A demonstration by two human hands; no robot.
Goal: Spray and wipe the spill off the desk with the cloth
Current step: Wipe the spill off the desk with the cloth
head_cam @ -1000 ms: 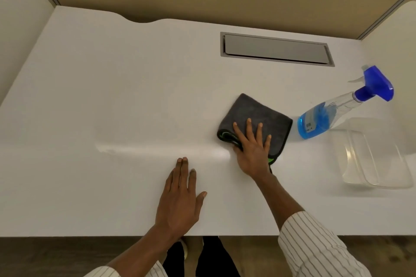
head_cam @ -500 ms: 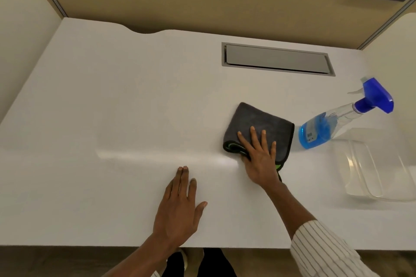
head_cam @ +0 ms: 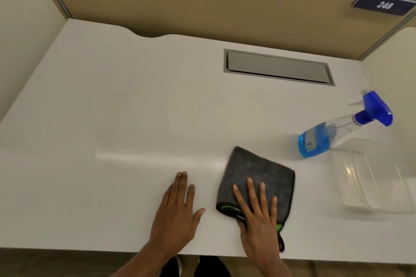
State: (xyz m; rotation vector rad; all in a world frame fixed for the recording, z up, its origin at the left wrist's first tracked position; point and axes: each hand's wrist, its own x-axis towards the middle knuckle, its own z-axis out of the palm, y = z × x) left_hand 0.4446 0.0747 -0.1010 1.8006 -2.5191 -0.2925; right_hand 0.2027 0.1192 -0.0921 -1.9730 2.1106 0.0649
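A folded dark grey cloth (head_cam: 258, 171) with a green-edged corner lies on the white desk (head_cam: 112, 108), near the front edge. My right hand (head_cam: 258, 216) presses flat on the cloth's near part, fingers spread. Just left of the cloth, my left hand (head_cam: 177, 211) rests flat on the bare desk, holding nothing. To the right stands a spray bottle (head_cam: 324, 135) with blue liquid and a blue trigger head, apart from both hands. A faint shiny streak (head_cam: 157, 159) runs across the desk left of the cloth.
A clear plastic container (head_cam: 371, 182) sits at the right, in front of the bottle. A grey cable hatch (head_cam: 276, 67) is set into the desk at the back. Tan partition walls enclose the desk on three sides, with a sign reading 248 (head_cam: 382, 4).
My right hand has drawn the cloth toward the front edge of the desk. The left hand stays flat in the same place. The view has tilted, so everything sits lower in frame.
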